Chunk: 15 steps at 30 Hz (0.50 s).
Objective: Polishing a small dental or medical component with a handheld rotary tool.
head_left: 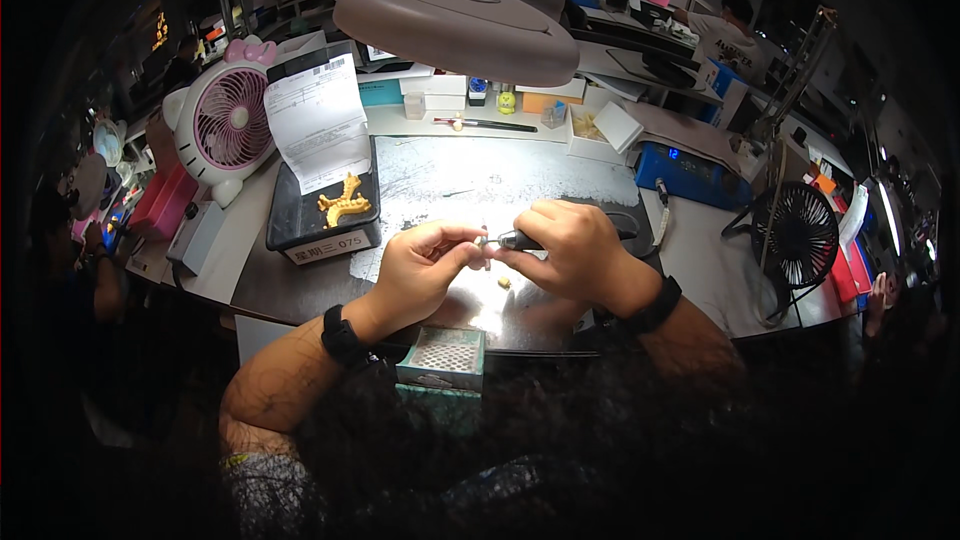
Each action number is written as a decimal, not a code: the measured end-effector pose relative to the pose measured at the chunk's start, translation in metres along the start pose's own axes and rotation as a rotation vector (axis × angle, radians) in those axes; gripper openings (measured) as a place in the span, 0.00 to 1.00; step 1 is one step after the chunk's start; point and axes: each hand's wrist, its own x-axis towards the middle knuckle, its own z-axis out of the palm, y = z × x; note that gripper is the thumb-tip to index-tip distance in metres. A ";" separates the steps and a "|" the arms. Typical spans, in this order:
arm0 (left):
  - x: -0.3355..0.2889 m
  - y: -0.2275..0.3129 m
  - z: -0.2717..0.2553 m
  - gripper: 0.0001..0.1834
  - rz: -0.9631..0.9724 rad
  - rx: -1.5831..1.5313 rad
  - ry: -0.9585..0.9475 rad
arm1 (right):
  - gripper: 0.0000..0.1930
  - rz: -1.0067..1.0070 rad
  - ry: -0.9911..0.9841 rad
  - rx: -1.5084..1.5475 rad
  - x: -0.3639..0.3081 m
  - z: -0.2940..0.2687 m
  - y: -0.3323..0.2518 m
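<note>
Over the middle of the bench, my two hands meet under the lamp. My right hand (565, 248) is closed around a black rotary handpiece (520, 239), its tip pointing left. Between the thumb and fingertips of my left hand (425, 265) is a small pale piece (480, 239), too small to make out clearly. The handpiece tip is at this piece; whether they touch I cannot tell. A small yellowish piece (503, 282) lies on the bench just below my hands. To the left, a black tray (280, 212) holds yellow dental models (343, 202) and a printed sheet (318, 125).
A large lamp head (455, 25) hangs low over the bench. A pink and white fan (232, 120) stands left, a black fan (800, 235) right. Near the latter is a blue control box (690, 176). A perforated catch tray (440, 358) sits at the front edge. Other people work nearby.
</note>
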 end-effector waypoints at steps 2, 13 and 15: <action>0.000 0.001 0.000 0.10 -0.006 0.028 -0.004 | 0.21 0.000 0.003 0.003 0.000 0.000 0.000; 0.000 0.000 0.000 0.10 0.015 0.066 0.001 | 0.20 -0.001 0.002 0.001 -0.001 -0.001 0.000; 0.000 -0.001 -0.001 0.10 0.013 0.063 0.001 | 0.20 -0.006 0.002 0.002 0.000 -0.001 0.001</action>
